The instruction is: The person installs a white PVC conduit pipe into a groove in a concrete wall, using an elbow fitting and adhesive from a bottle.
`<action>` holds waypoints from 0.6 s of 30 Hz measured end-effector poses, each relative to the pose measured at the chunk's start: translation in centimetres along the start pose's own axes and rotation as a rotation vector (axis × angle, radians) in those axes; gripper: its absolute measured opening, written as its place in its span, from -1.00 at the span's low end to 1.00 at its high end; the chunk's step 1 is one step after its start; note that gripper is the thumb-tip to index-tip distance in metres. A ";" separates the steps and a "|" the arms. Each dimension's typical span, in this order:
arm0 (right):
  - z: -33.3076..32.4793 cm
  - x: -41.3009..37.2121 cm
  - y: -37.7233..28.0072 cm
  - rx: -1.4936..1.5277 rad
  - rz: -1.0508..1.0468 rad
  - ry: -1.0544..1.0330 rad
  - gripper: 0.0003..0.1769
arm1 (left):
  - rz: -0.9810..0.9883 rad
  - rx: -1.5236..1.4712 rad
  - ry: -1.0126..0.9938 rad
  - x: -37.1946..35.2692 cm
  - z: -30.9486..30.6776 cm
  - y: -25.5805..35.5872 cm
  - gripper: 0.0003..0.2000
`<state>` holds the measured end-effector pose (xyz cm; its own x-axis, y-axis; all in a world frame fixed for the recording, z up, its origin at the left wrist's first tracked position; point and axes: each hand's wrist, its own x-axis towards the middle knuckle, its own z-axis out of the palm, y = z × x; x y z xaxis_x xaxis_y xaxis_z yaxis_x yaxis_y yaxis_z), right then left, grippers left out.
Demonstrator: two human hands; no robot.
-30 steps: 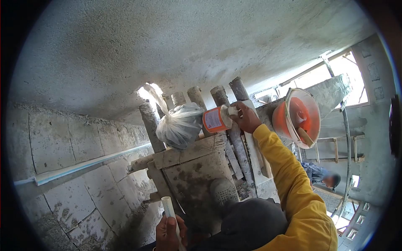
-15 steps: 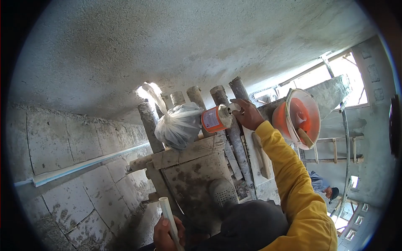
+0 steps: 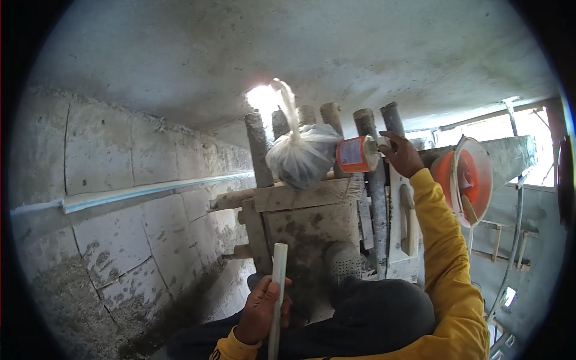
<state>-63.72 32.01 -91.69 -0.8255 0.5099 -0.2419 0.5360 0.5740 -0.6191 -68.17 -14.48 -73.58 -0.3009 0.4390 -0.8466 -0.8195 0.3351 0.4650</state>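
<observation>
My left hand point(image 3: 267, 306) is closed around a white plastic pipe point(image 3: 278, 282), held upright in front of my knees. At the far end of my outstretched arm, my right hand point(image 3: 402, 155) pinches a small whitish cap point(image 3: 384, 140) at the neck of an orange can point(image 3: 355, 155) with a white label. The can appears tipped sideways in this view, above a wooden plank. Beside it, to the left, is a knotted translucent plastic bag point(image 3: 303, 157) with dark contents.
Round poles point(image 3: 378, 198) and planks point(image 3: 306, 197) form a platform under my legs. An orange-lined bucket point(image 3: 465, 180) with a wooden-handled tool stands at the right. A block wall point(image 3: 114, 234) with a long whitish pipe point(image 3: 150, 187) runs along the left.
My view has shifted, so the can, bag and bucket appear further right. My right hand's cap is still at the can's neck. My left hand has come further into view with the pipe.
</observation>
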 end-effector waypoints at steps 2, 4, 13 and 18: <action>0.4 -0.1 0.8 0.052 -0.070 0.087 -0.50 | -0.009 -0.023 0.009 0.1 0.1 -0.1 -0.59; -0.2 -0.3 0.3 0.121 0.001 0.062 -0.50 | -0.005 -0.039 0.069 0.3 0.2 -0.4 -0.60; -1.2 -0.9 2.0 0.275 0.125 0.102 -0.47 | 0.163 -0.185 0.169 0.2 0.1 -0.7 -0.72; -1.9 -2.2 2.9 0.304 0.197 0.141 -0.46 | 0.223 -0.135 0.229 0.3 0.4 -0.4 -0.76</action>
<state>-60.06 33.76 -91.57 -0.6681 0.6869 -0.2860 0.5872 0.2507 -0.7696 -67.74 -14.14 -73.90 -0.5692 0.2854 -0.7711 -0.7735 0.1320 0.6198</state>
